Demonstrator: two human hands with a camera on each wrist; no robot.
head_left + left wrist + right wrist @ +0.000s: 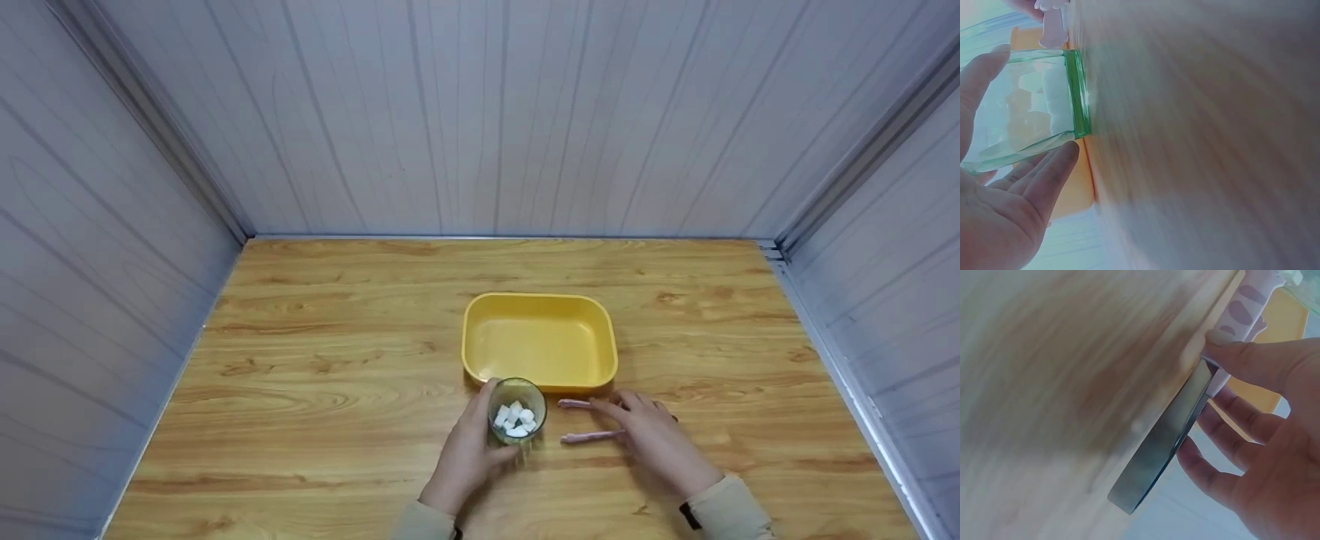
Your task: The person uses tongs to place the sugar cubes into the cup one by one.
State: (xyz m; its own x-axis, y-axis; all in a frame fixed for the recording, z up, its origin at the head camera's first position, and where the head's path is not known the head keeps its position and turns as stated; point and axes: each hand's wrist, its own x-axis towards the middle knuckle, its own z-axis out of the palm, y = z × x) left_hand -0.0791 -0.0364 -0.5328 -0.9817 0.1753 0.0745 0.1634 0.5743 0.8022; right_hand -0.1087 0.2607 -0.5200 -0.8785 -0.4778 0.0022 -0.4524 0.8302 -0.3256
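Note:
My left hand [466, 456] grips a green-tinted drinking glass [1079, 93] from the left, thumb on one side and fingers on the other. Several white cubes [515, 420] lie in the bottom of the glass. Whether its base touches the table cannot be told. To the right, my right hand [661, 441] holds a pair of tongs [1158, 449] with its thumb and fingers on their sides. Their pale pink patterned ends [589, 437] stand apart and point left toward the glass; the metal bend shows in the right wrist view. In the head view the hand hides the bend.
A yellow rectangular tub [540, 352] stands just beyond both hands, close behind the glass. The wood-grain table [322, 420] is bounded by pale panel walls [480, 120] at the back and both sides.

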